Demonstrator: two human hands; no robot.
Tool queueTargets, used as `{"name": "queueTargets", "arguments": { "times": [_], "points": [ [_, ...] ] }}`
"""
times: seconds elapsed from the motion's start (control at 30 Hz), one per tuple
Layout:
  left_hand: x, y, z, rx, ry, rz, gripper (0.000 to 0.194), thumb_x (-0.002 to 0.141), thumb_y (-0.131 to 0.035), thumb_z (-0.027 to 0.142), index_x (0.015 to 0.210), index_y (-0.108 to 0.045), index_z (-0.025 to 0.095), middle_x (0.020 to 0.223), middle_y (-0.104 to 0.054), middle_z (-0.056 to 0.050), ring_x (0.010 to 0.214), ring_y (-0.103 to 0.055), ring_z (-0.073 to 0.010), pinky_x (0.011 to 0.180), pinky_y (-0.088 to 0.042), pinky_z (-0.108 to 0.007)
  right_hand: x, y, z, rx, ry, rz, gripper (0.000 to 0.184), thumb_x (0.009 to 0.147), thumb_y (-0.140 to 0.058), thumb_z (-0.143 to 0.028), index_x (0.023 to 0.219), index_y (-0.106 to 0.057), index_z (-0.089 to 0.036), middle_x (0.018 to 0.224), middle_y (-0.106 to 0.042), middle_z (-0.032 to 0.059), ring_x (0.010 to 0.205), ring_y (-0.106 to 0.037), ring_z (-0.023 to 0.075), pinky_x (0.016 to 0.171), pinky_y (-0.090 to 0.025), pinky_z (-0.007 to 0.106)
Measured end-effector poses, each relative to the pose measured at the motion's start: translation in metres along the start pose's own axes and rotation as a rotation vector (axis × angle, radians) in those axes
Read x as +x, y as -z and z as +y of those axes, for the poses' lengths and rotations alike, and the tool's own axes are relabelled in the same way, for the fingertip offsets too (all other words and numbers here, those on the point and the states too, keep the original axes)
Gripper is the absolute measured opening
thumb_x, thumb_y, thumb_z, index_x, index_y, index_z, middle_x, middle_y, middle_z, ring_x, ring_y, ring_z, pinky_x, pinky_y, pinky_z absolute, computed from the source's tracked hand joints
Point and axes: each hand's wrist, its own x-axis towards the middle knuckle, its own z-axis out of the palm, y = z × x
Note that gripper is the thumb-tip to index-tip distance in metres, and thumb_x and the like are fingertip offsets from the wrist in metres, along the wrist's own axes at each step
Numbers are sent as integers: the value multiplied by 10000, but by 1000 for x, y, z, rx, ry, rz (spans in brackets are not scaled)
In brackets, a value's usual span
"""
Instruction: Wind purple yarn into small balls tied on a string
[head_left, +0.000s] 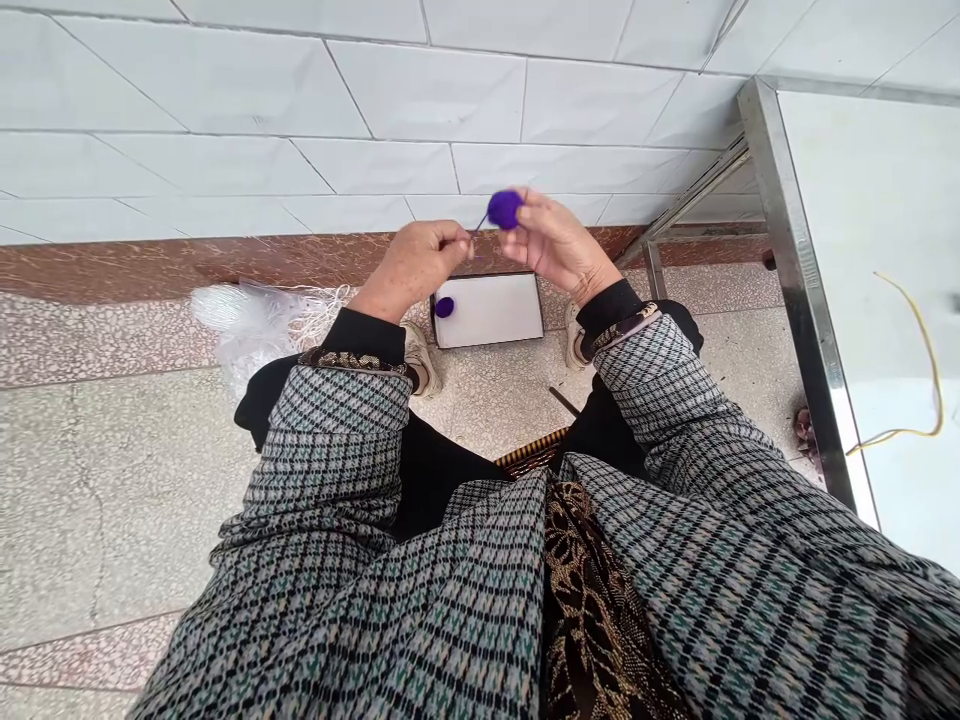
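Note:
Between the thumb and fingers of my right hand (551, 240) is a small purple ball of yarn (505, 209). A dark strand of yarn (481, 222) runs from the ball down to my left hand (420, 262), whose thumb and forefinger are pinched on it. Both hands are held up in front of me, above a shallow box (495, 312) with a white inside and dark edges. A second purple ball (445, 307) lies in the box at its left end.
Clear plastic bags (255, 325) and white cord (319, 318) lie on the floor at left. A metal-framed table (806, 290) stands at right, with a yellow cord (934, 370) on its top. A tiled wall (420, 95) rises ahead. My shoes (421, 360) flank the box.

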Motion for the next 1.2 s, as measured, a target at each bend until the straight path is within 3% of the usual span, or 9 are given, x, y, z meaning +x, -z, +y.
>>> {"name": "queueTargets", "arguments": {
  "times": [0.17, 0.23, 0.33, 0.5, 0.63, 0.77, 0.93, 1.07, 1.2],
  "points": [
    [-6, -6, 12, 4, -159, -355, 217, 816, -548, 326, 778, -699, 174, 659, -608, -1, 655, -538, -140, 663, -396, -276, 11, 5, 8, -60, 73, 251, 148, 958, -538, -100, 920, -431, -194, 796, -574, -45, 635, -596, 45, 675, -529, 173],
    [-8, -5, 14, -21, -167, -321, 212, 809, -562, 328, 779, -708, 177, 680, -631, -9, 670, -555, -143, 671, -414, -274, 12, 8, 16, -261, -37, 196, 217, 891, -618, -74, 897, -437, -194, 757, -572, -48, 595, -570, 55, 608, -510, 167],
    [-8, -1, 12, -53, -127, -149, 221, 819, -546, 311, 792, -705, 160, 718, -649, -26, 701, -565, -149, 695, -436, -279, 9, 10, 23, -512, -228, -45, 306, 755, -711, -11, 876, -486, -179, 691, -569, -51, 550, -547, 71, 522, -480, 164],
    [-2, 4, 1, -19, -17, 60, 200, 827, -517, 265, 765, -664, 144, 689, -604, -23, 677, -517, -141, 697, -421, -290, 4, 10, 20, -399, -213, -289, 285, 745, -728, -46, 906, -522, -161, 750, -620, -36, 574, -571, 64, 559, -507, 166],
    [1, 1, -4, 24, 9, 48, 220, 858, -493, 278, 802, -661, 148, 698, -591, -19, 710, -519, -152, 725, -422, -296, 3, 9, 11, -138, -100, -237, 299, 800, -739, -139, 972, -497, -172, 804, -621, -35, 627, -593, 66, 645, -535, 188],
    [1, -3, 0, 40, -100, -192, 234, 840, -496, 291, 801, -674, 144, 721, -600, -14, 692, -530, -139, 711, -420, -278, 4, 7, 7, 27, 30, -7, 262, 886, -644, -151, 1077, -470, -189, 785, -591, -45, 638, -593, 71, 672, -530, 191],
    [-2, -5, 5, 65, -182, -415, 268, 833, -519, 340, 837, -729, 174, 686, -611, 1, 682, -567, -137, 709, -427, -260, 12, 7, 16, -190, 27, 99, 211, 871, -623, -99, 1030, -507, -176, 800, -583, -41, 586, -545, 54, 625, -501, 177],
    [-5, -2, 8, 57, -184, -331, 278, 819, -526, 345, 845, -738, 167, 695, -625, -9, 696, -566, -142, 713, -428, -266, 18, 15, 30, -470, -66, 38, 214, 806, -679, -58, 923, -533, -164, 712, -561, -45, 557, -511, 61, 543, -460, 166],
    [-5, 4, 5, 15, -94, -122, 263, 817, -504, 326, 815, -695, 145, 703, -613, -25, 676, -522, -138, 686, -418, -276, 16, 21, 33, -577, -193, -194, 245, 744, -747, -46, 861, -559, -151, 685, -573, -41, 551, -517, 66, 516, -456, 172]
  ]
}}
